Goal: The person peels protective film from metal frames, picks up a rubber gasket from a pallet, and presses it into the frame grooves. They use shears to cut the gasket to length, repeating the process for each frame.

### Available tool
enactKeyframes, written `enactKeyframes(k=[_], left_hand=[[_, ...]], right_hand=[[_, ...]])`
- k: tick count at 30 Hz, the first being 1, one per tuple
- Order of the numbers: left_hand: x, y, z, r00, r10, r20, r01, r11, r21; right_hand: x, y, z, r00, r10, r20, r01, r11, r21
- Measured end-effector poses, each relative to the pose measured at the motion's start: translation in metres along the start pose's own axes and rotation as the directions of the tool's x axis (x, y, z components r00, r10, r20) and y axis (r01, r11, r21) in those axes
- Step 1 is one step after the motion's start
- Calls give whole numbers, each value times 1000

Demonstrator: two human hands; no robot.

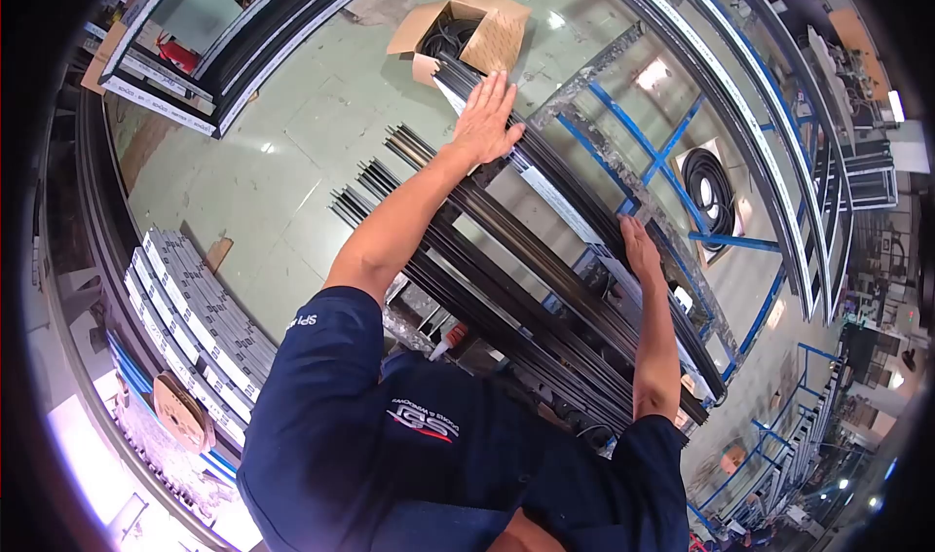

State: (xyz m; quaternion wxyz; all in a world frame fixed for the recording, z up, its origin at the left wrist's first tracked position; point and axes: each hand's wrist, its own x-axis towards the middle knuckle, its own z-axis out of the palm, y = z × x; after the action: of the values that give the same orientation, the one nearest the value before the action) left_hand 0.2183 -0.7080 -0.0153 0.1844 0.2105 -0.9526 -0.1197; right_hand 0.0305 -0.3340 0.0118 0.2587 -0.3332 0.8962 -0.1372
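My left hand (485, 124) lies flat with its fingers stretched out on the far end of a bundle of long black profiles (570, 182). My right hand (640, 247) rests against the right side of the same bundle, nearer my body, fingers extended and not wrapped round anything. A pale printed strip (560, 202) runs along the left side of this bundle. To its left lie more bundles, bronze-brown profiles (506, 221) and black profiles (438, 240), side by side with their ends pointing away from me.
An open cardboard box (497, 41) with black coiled material stands beyond my left hand. Blue metal frames (672, 153) and a black coil (708, 192) are at the right. Large dark frames (166, 114) stand at upper left, and white-wrapped profiles (195, 309) are stacked at left.
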Motion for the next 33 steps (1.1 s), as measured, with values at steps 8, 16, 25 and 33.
enactKeyframes(k=[8, 16, 25, 33], left_hand=[[-1, -5, -3, 999, -47, -24, 48, 998, 37], [-9, 9, -18, 967, -208, -146, 211, 977, 7], [-7, 16, -26, 978, -207, -4, 205, 968, 143], [-7, 23, -28, 984, -175, -18, 176, 977, 124]], right_hand=[[-46, 81, -33, 980, 162, 113, -154, 985, -79], [-79, 132, -65, 871, 436, 227, -403, 898, -177], [43, -61, 11, 996, 35, 87, -39, 998, 42], [108, -194, 27, 992, 12, 123, -19, 998, 54]])
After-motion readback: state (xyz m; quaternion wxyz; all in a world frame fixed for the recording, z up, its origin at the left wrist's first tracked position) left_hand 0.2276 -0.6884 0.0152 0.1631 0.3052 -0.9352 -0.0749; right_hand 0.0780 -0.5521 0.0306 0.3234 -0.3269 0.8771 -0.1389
